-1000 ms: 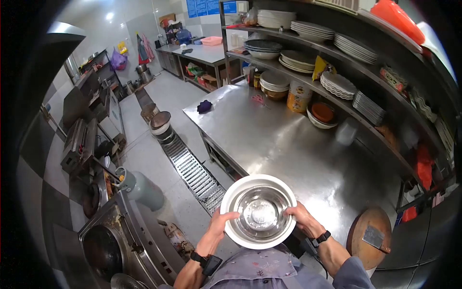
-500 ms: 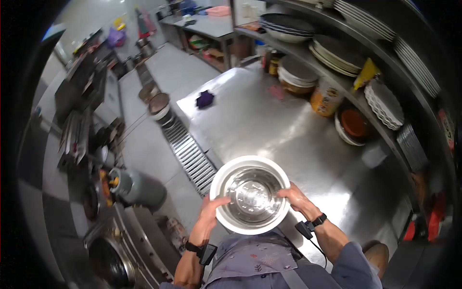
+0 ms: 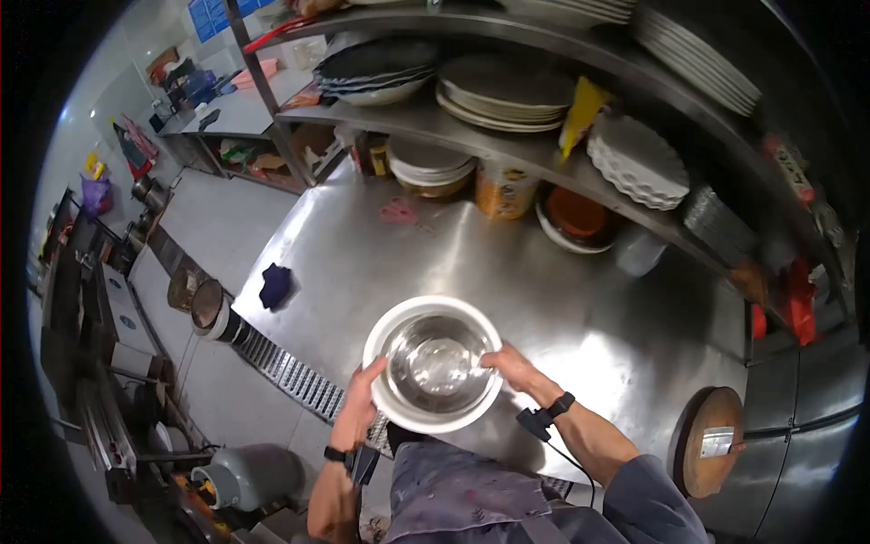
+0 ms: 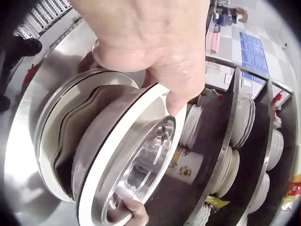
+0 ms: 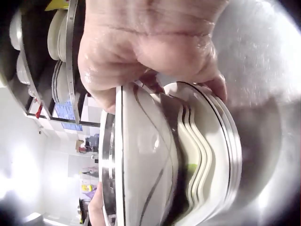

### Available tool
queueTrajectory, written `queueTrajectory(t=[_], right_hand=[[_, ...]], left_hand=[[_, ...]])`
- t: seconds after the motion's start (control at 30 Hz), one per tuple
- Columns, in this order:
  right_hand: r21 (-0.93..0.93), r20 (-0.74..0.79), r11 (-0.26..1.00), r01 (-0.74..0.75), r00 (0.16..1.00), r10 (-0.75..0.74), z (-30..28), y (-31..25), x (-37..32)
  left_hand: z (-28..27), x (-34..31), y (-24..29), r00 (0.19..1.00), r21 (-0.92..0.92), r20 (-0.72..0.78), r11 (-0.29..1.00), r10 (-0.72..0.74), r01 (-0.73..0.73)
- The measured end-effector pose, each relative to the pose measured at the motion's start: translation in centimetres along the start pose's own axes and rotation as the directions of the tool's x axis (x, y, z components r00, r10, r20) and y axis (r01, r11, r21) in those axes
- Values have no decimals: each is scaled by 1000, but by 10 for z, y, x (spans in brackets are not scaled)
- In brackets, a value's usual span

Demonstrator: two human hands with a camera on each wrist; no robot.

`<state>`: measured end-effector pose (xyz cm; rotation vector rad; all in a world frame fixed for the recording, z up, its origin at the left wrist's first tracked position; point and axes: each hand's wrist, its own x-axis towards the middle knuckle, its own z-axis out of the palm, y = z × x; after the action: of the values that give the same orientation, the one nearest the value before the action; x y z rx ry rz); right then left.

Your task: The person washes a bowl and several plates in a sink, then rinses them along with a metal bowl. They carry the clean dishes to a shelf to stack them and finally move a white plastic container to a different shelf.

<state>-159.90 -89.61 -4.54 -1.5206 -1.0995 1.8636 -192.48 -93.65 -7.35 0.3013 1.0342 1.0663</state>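
My left hand (image 3: 359, 390) and right hand (image 3: 517, 367) grip opposite sides of a stack of dishes, thumbs over the top rim. Uppermost is a shiny metal bowl (image 3: 444, 363), nested in a white bowl (image 3: 433, 423) with a dark line round its rim. The right wrist view shows wavy-edged dishes (image 5: 202, 150) beneath that bowl, with round plates (image 5: 233, 155) at the bottom. Fingers of the right hand reach down to the lower plates' edge. In the head view the stack overlaps the near edge of the steel table (image 3: 335, 245), hiding part of it.
A dark purple cloth (image 3: 275, 286) and pink scissors (image 3: 397, 211) lie on the table. Shelving (image 3: 381, 111) with stacked plates runs behind it. A round chopping board (image 3: 698, 444) with a cleaver (image 3: 717, 442) stands right. A gas cylinder (image 3: 258, 476) and floor grate (image 3: 281, 367) are left.
The head view has swung right, so the table and shelves now fill more of it and the stove has slid out lower left. Both hands keep their hold on the stack.
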Motion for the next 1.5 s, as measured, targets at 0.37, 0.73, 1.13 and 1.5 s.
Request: queueTrajectory(t=[0.37,0.73,1.13,1.5], right_hand=[[57,-366,998,11,931,11,52,-11,54],[-809,-553,553,-201,580,-598,75,-63,27],[180,-851,879,442,517,-86,-88,-77,18],[393,-796,765,511,605,4,-251,-97,134]], left_hand=[[-5,135,99,963,255,176,955,-203,155],[16,160,145,969,850,221,510,-114,-134],[32,140,135,900,949,314,-67,303,-308],[34,111,102,907,979,119,104,404,-175]])
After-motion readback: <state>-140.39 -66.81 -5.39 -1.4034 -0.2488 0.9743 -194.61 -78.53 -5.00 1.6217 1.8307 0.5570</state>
